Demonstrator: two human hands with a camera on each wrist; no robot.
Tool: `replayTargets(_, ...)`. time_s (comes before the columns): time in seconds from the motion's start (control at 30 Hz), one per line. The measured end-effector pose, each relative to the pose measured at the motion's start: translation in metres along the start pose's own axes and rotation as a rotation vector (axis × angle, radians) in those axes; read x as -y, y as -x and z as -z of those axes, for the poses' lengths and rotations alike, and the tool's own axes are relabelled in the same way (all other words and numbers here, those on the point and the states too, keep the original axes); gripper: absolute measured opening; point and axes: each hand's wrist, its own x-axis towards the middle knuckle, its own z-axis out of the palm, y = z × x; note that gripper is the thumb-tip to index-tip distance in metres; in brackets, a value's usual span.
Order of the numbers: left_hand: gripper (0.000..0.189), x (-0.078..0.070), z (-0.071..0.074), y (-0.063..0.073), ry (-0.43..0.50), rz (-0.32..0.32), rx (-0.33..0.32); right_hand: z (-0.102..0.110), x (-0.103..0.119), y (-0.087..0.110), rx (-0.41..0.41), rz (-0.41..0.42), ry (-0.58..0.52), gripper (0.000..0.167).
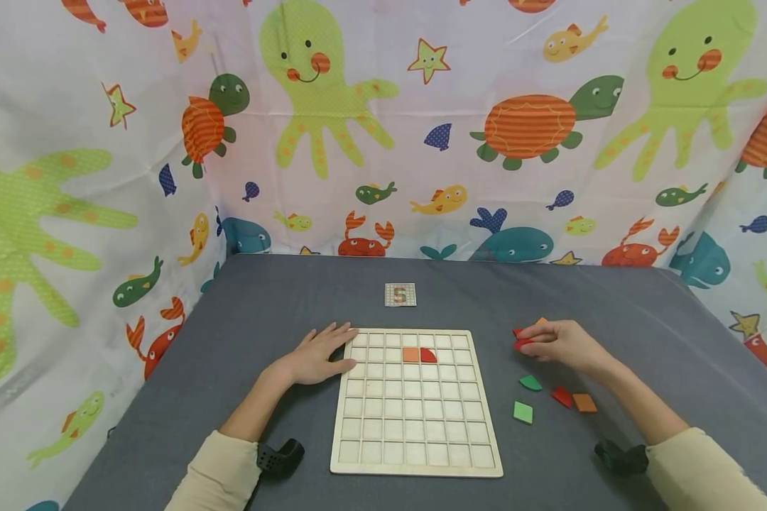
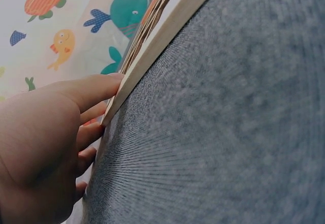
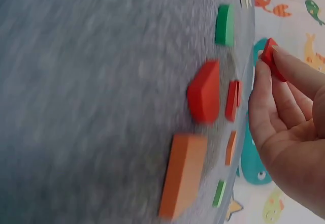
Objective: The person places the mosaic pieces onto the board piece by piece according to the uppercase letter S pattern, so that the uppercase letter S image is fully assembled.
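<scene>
A pale wooden grid board (image 1: 415, 470) lies on the grey cloth. In its upper part, an orange square tile (image 1: 410, 354) and a red quarter-round tile (image 1: 428, 355) sit side by side in neighbouring cells. My left hand (image 1: 316, 357) rests at the board's upper left edge, fingers extended; in the left wrist view the thumb (image 2: 104, 88) touches the board's side. Right of the board, my right hand (image 1: 565, 344) pinches a red tile (image 3: 274, 61) between thumb and fingertips, lifted off the cloth in the right wrist view. Other red and orange tiles lie partly hidden behind this hand.
Nearer on the cloth lie a green rounded tile (image 1: 530, 383), a light green square (image 1: 523, 412), a red tile (image 1: 562, 397) and an orange square (image 1: 584, 403). A small patterned card (image 1: 400, 294) lies beyond the board. A sea-animal curtain (image 1: 383, 128) hangs behind.
</scene>
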Motion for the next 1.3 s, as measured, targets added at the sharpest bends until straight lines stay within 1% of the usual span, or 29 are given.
replayTargets(0.07,0.065,0.000,0.000,0.000,-0.001,0.001,0.002,-0.004,0.003,-0.004,0.031,0.026,-0.023,0.041)
replayTargets(0.2,0.065,0.000,-0.001,0.000,-0.006,-0.001,0.003,-0.012,0.010,-0.011,0.073,0.059,-0.031,0.036)
replayTargets(0.4,0.066,0.002,-0.001,0.000,-0.002,-0.002,0.002,-0.022,0.022,-0.021,0.084,0.051,-0.002,0.032)
replayTargets(0.57,0.065,0.001,-0.001,0.000,-0.004,0.001,0.001,-0.030,0.028,-0.032,0.091,0.070,0.045,0.029)
replayTargets(0.77,0.065,0.002,-0.002,-0.001,-0.020,0.000,0.006,-0.041,0.040,-0.040,0.120,0.100,0.038,0.028)
replayTargets(0.93,0.066,0.002,-0.001,-0.002,-0.014,-0.001,0.003,-0.050,0.047,-0.046,0.125,0.099,0.030,0.027)
replayTargets(1.17,0.065,0.001,-0.002,-0.001,-0.014,0.001,0.000,-0.063,0.057,-0.055,0.137,0.144,0.080,0.026)
replayTargets(1.3,0.065,0.001,-0.002,-0.001,-0.006,-0.001,-0.002,-0.071,0.061,-0.060,0.135,0.157,0.082,0.026)
